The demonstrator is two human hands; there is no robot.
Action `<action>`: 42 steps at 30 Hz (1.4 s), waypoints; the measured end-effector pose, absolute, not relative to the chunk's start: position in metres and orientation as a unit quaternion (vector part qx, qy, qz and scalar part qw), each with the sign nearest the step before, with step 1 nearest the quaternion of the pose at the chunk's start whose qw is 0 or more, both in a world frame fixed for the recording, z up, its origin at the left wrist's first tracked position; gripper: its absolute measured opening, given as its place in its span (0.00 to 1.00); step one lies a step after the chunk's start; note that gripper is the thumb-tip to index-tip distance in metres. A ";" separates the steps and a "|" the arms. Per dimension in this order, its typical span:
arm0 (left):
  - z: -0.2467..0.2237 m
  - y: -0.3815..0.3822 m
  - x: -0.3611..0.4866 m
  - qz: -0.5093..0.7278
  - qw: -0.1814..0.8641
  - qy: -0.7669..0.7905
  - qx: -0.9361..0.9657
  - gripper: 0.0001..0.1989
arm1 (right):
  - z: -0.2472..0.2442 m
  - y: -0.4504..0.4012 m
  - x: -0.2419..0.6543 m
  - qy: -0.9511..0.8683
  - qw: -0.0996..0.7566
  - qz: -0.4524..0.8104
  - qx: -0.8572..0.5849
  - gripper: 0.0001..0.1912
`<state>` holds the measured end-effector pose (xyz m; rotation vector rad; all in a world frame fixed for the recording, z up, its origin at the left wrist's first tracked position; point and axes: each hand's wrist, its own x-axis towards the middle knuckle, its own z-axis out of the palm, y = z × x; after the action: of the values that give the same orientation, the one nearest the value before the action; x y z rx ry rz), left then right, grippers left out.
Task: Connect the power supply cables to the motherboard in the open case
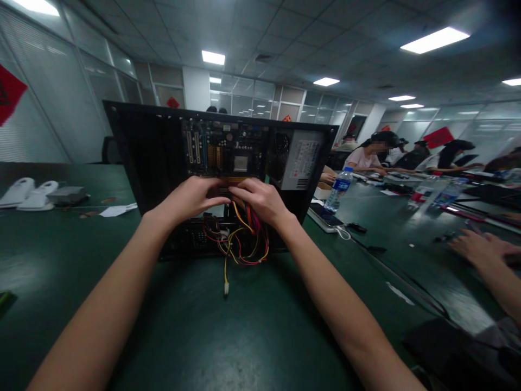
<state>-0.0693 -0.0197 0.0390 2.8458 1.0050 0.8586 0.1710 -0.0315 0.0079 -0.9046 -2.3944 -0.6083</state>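
Observation:
An open black computer case point(146, 146) stands on the green table with its inside facing me. My left hand point(191, 200) reaches in below the motherboard point(240, 141), fingers curled and thumb stretched inward. From the other side my right hand point(262, 200) is closed at the same spot, beside a bundle of coloured power cables point(240, 239). Between my fingertips lies a thin reddish-brown strip point(234, 181); its kind and how firmly each hand holds it are hidden. A white cable plug point(226, 289) hangs over the table. The power supply point(303, 161) sits at the upper right.
Right of the case are a water bottle point(340, 188), a phone point(325, 215) and a black cable point(401, 271). Another person's hands point(480, 244) are at the right. White stands point(38, 195), a grey box point(68, 195) and paper point(118, 210) lie left.

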 end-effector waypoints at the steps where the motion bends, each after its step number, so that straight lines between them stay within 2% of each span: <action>1: 0.037 -0.018 -0.068 0.282 0.009 0.333 0.900 0.23 | 0.009 -0.031 0.171 -0.878 0.244 -0.231 -0.340 0.23; 4: 0.031 -0.014 -0.066 0.283 0.042 0.347 0.893 0.19 | 0.010 -0.029 0.172 -0.868 0.230 -0.249 -0.363 0.23; 7: 0.026 -0.009 -0.067 0.244 0.032 0.334 0.910 0.13 | 0.011 -0.026 0.172 -0.843 0.245 -0.249 -0.409 0.21; 12: 0.031 -0.013 -0.075 0.194 0.037 0.357 0.913 0.24 | 0.015 -0.025 0.170 -0.816 0.229 -0.205 -0.490 0.17; 15: 0.039 -0.021 -0.077 0.156 0.044 0.365 0.917 0.22 | 0.014 -0.022 0.170 -0.799 0.227 -0.181 -0.526 0.17; 18: 0.041 -0.025 -0.073 0.138 0.030 0.360 0.922 0.16 | 0.012 -0.019 0.171 -0.787 0.240 -0.152 -0.547 0.16; 28: 0.032 -0.016 -0.056 0.335 -0.131 0.386 0.849 0.11 | 0.003 -0.006 0.165 -0.784 0.253 -0.116 -0.555 0.18; 34: 0.030 -0.015 -0.056 0.349 -0.128 0.376 0.849 0.11 | -0.008 0.007 0.166 -0.790 0.209 -0.069 -0.572 0.14; 38: 0.028 -0.017 -0.054 0.351 -0.095 0.402 0.840 0.12 | -0.008 0.010 0.167 -0.783 0.241 -0.068 -0.569 0.16; 42: 0.039 -0.025 -0.060 0.455 -0.143 0.417 0.773 0.14 | -0.007 0.010 0.164 -0.762 0.301 -0.079 -0.568 0.16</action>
<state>-0.0602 -0.0246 0.0391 2.6793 1.4461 1.5779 0.1643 0.0104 -0.0065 -1.5084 -2.0210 -0.2093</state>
